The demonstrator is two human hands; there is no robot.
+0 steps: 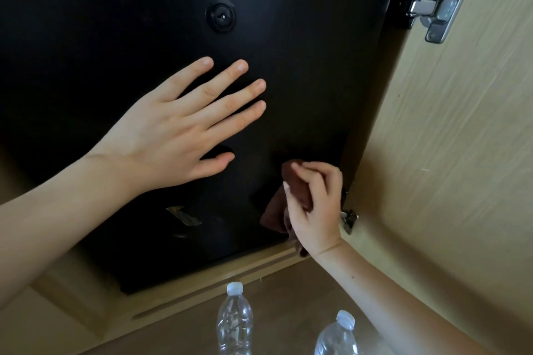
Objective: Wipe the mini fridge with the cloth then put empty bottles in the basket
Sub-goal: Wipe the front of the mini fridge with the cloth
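Observation:
The black mini fridge (302, 81) fills most of the view, its door shut, with a round lock (220, 17) near the top. My left hand (178, 130) lies flat on the door with fingers spread. My right hand (313, 204) is bunched around a brown cloth (274, 215) and presses it against the lower right part of the door. Two clear plastic bottles with white caps stand on the floor below: one (234, 320) in the middle, the other (336, 336) to its right, cut off by the frame edge. No basket is in view.
The fridge sits inside a light wooden cabinet. The open cabinet door (461, 153) stands at the right, with a metal hinge (438, 6) at the top and another (349, 220) beside my right hand. A wooden sill (202, 294) runs below the fridge.

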